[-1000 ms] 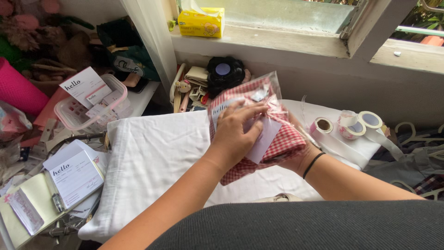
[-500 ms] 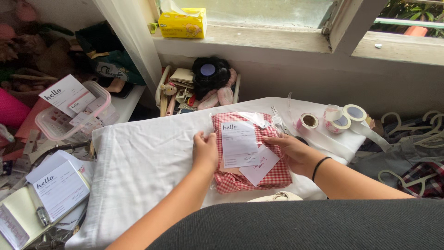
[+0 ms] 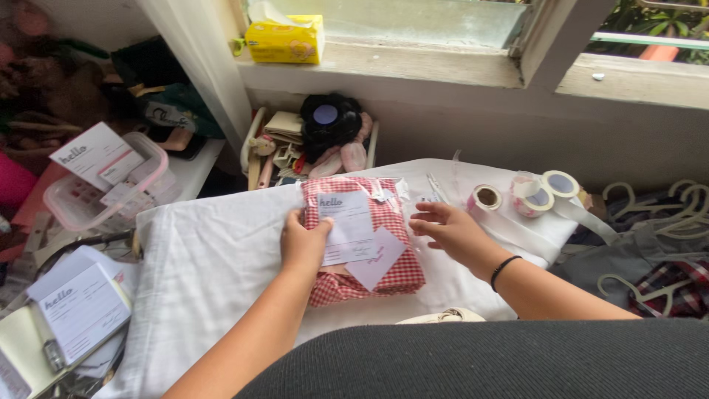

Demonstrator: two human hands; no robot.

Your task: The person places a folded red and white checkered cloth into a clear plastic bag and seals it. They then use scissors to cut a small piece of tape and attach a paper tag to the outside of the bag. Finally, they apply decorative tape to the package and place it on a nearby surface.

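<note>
A clear plastic bag holding folded red-and-white checked cloth [image 3: 395, 275] and two white paper cards [image 3: 346, 222] lies flat on a white padded board [image 3: 221, 251]. My left hand [image 3: 301, 244] presses on the bag's left edge, with its fingers curled over the cloth. My right hand [image 3: 447, 229] hovers just right of the bag with the fingers spread, touching its clear flap or very near it.
Tape rolls [image 3: 543, 193] sit at the board's right end. A clear box of cards [image 3: 111, 181] and a card stack [image 3: 77, 310] lie left. A basket of small items [image 3: 317, 137] stands under the sill, a yellow tissue pack [image 3: 284, 41] on it. Hangers [image 3: 657, 222] lie right.
The bag was lifted in both hands, then laid flat on the board. It has slid left with my left hand; my right hand has come off it and spread its fingers.
</note>
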